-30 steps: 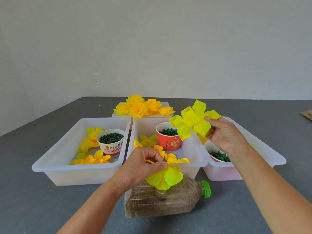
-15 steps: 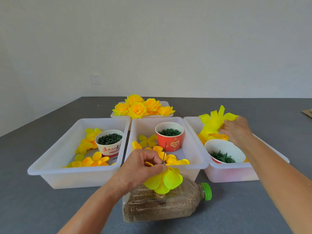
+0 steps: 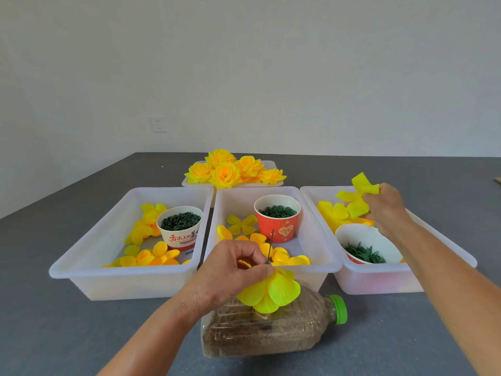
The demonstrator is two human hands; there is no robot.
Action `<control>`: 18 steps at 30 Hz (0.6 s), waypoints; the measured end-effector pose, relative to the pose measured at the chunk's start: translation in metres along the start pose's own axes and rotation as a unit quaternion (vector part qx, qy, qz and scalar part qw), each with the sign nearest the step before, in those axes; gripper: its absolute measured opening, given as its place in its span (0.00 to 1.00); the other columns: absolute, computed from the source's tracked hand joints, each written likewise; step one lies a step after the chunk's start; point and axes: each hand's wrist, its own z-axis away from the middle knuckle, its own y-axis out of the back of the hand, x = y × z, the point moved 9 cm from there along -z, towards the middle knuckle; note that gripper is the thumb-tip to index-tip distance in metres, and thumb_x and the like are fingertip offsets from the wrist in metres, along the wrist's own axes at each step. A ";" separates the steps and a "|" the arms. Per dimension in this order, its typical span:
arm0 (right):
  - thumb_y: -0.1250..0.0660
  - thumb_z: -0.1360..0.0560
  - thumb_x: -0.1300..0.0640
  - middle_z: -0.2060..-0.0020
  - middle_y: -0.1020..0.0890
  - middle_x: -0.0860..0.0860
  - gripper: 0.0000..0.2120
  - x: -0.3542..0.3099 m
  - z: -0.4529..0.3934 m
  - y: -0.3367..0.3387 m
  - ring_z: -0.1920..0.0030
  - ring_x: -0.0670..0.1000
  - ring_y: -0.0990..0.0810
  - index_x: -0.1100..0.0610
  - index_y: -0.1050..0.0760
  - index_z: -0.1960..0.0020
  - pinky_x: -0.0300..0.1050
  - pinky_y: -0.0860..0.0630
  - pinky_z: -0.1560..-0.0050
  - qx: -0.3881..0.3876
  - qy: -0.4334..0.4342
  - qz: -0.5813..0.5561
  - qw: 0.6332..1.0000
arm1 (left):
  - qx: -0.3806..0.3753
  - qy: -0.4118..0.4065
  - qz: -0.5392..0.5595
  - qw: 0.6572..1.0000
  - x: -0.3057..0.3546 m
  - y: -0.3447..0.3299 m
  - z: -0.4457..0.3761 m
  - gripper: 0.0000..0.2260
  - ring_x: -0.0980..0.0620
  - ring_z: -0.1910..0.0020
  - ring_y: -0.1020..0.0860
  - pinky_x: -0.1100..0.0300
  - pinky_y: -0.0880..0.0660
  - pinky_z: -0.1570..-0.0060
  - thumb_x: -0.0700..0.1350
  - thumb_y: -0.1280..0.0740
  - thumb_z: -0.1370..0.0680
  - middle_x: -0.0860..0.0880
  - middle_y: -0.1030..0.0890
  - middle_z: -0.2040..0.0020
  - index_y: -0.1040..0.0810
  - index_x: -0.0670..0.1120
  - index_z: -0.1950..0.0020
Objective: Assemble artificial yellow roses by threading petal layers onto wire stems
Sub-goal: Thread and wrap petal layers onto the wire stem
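My left hand point(image 3: 233, 270) pinches a thin green wire stem point(image 3: 270, 246) that sticks up above a partly built yellow rose point(image 3: 271, 293), held over a plastic bottle. My right hand point(image 3: 385, 207) grips a large yellow petal layer point(image 3: 355, 198) above the right bin point(image 3: 379, 280), where more yellow petal layers point(image 3: 332, 213) lie. Loose petal layers point(image 3: 242, 225) also lie in the middle bin point(image 3: 271, 276) and the left bin point(image 3: 122, 280).
A sand-filled bottle point(image 3: 273, 329) with a green cap lies on the grey table point(image 3: 81, 335). Cups of green parts stand in the bins: white point(image 3: 180, 229), red point(image 3: 277, 218), white point(image 3: 366, 245). Finished yellow roses point(image 3: 233, 170) fill a tray behind.
My right hand carried the large petal layer from the centre rightward and down over the right bin. My left hand stayed in place with the stem and the rose.
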 end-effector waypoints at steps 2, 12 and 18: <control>0.42 0.22 0.67 0.51 0.19 0.63 0.08 -0.002 0.004 -0.004 0.57 0.59 0.18 0.67 0.25 0.51 0.51 0.20 0.64 -0.024 0.001 -0.031 0.999 | 0.000 -0.001 -0.001 1.000 0.000 0.000 0.000 0.06 0.53 0.62 0.23 0.51 0.24 0.57 0.39 0.28 0.28 0.41 0.19 0.61 0.20 0.36 0.61; 0.38 0.22 0.62 0.61 0.16 0.52 0.05 -0.029 0.059 -0.044 0.67 0.51 0.16 0.55 0.24 0.51 0.40 0.22 0.70 -0.150 -0.013 -0.187 0.971 | 0.001 -0.004 0.004 1.000 -0.001 0.000 0.000 0.06 0.55 0.63 0.23 0.56 0.25 0.59 0.38 0.28 0.28 0.42 0.19 0.62 0.20 0.36 0.61; 0.35 0.27 0.70 0.64 0.17 0.52 0.12 -0.050 0.110 -0.087 0.68 0.52 0.16 0.57 0.24 0.49 0.39 0.22 0.70 -0.237 0.038 -0.190 0.952 | 0.001 -0.006 0.002 1.000 0.001 0.000 0.001 0.06 0.55 0.62 0.23 0.55 0.25 0.58 0.38 0.28 0.28 0.41 0.19 0.62 0.20 0.36 0.62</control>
